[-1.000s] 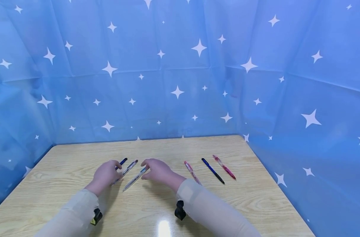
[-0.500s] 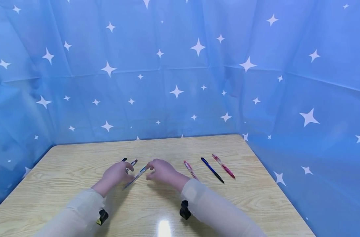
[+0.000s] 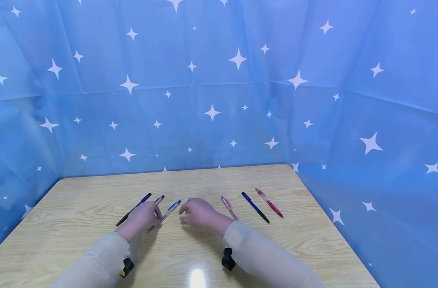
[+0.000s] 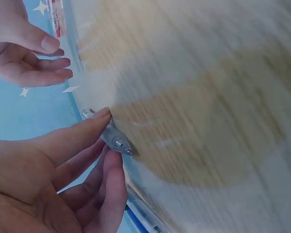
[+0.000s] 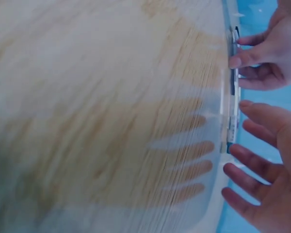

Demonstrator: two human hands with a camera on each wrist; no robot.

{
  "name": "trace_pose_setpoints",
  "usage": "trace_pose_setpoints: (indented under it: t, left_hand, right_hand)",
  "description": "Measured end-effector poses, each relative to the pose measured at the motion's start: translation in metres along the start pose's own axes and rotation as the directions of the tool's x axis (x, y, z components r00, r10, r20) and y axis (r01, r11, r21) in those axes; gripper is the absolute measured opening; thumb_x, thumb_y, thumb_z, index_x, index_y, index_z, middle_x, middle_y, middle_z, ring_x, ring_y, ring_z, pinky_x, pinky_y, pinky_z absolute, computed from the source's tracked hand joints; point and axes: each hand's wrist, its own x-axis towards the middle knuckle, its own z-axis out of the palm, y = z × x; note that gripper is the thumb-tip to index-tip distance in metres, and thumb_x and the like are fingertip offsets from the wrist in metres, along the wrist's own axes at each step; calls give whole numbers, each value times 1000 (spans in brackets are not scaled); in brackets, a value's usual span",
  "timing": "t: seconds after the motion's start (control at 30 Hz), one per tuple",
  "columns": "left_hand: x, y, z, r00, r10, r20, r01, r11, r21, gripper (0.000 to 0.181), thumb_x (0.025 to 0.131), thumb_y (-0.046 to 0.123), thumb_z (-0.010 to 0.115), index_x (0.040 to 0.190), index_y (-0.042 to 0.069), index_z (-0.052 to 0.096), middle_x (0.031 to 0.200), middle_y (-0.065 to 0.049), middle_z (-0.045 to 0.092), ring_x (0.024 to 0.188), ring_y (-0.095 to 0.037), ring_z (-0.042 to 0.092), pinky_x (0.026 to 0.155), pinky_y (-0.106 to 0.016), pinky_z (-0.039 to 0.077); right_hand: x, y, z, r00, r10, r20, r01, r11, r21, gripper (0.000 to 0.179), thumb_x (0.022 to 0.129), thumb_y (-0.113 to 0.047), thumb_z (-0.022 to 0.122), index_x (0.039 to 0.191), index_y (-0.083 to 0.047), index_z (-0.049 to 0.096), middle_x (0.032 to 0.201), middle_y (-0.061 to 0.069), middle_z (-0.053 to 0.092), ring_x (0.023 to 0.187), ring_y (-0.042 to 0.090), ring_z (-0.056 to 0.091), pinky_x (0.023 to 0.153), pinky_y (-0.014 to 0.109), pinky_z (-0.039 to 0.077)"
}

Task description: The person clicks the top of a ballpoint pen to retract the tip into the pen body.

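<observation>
Pen (image 3: 172, 208), teal-topped, is pinched toward its near end by the left hand (image 3: 143, 217), apparently for steadiness, beside the relaxed, empty right hand (image 3: 199, 212).

Blue cloth (image 3: 190, 36) printed with white four-pointed stars (image 3: 238, 59) hangs behind and along both sides of a pale wood-grain tabletop (image 3: 204, 184) with rounded far corners. Creases line the cloth, and a bright patch of light (image 3: 197, 279) gleams on the tabletop's near part.
</observation>
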Motion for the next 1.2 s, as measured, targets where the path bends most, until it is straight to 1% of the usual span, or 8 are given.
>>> trace_pose_setpoints:
  t: [0.2, 0.33, 0.47, 0.67, 0.9, 1.0, 1.07, 1.2]
  left_hand:
    - [-3, 4, -3, 1000, 23, 5, -23, 999, -25, 17, 70, 6, 86, 72, 12, 71, 77, 1, 62, 65, -15, 55, 59, -34, 49]
    - [-5, 7, -5, 999, 33, 18, -33, 999, -33, 16, 72, 2, 84, 74, 10, 70, 77, 0, 61, 64, -15, 54, 56, -31, 48]
    - [-8, 8, -7, 999, 31, 40, -28, 997, -75, 13, 74, 0, 81, 77, 8, 71, 77, -1, 60, 60, -14, 55, 51, -28, 48]
    - [-11, 16, -14, 997, 73, 36, -67, 988, -140, 8, 79, -1, 76, 84, 4, 72, 78, -2, 61, 60, -14, 55, 50, -28, 48]
    - [-15, 32, -20, 996, 58, 69, -41, 972, -229, 7, 85, 1, 73, 92, 1, 71, 76, -3, 57, 58, -17, 54, 50, -30, 49]
    - [-16, 39, -20, 997, 68, 37, -58, 971, -232, 8, 86, 2, 72, 93, 1, 71, 76, -2, 59, 60, -15, 55, 51, -29, 49]
    - [-17, 45, -20, 997, 70, 12, -65, 965, -254, 9, 86, 3, 72, 95, 1, 71, 76, -3, 61, 61, -16, 57, 52, -30, 50]
    - [-19, 58, -20, 998, 59, -14, -60, 935, -349, 11, 88, 4, 71, 98, 1, 69, 76, -7, 63, 62, -19, 60, 52, -31, 52]
  right_hand:
    - [-5, 2, -1, 1000, 3, 2, -3, 999, -34, 23, 86, -29, 76, 107, -20, 75, 93, -8, 62, 83, 5, 56, 73, 22, 48]
    - [-9, 3, -2, 1000, 5, 12, -5, 999, -40, 24, 86, -29, 76, 108, -20, 75, 94, -7, 62, 84, 5, 57, 75, 22, 48]
    - [-15, 6, -3, 1000, 0, 2, 0, 999, -36, 25, 86, -30, 77, 109, -19, 74, 95, -7, 61, 84, 5, 56, 76, 23, 48]
    - [-23, 12, -12, 999, 34, -29, -32, 998, 57, 28, 86, -29, 76, 112, -18, 73, 104, -5, 63, 89, 9, 58, 79, 26, 49]
    - [-35, 17, -25, 991, 59, -118, -44, 991, 128, 32, 86, -27, 77, 116, -18, 72, 110, -1, 64, 103, 19, 60, 85, 34, 50]
    - [-41, 18, -32, 979, 72, -190, -36, 981, 189, 32, 87, -26, 76, 117, -17, 71, 110, -3, 63, 105, 21, 58, 84, 36, 50]
    - [-45, 18, -37, 965, 86, -249, -23, 970, 243, 33, 87, -24, 76, 119, -17, 69, 110, -2, 63, 105, 21, 58, 84, 37, 50]
    - [-50, 17, -47, 925, 114, -363, 14, 944, 331, 37, 88, -21, 75, 124, -16, 66, 108, -1, 64, 104, 23, 59, 86, 42, 50]
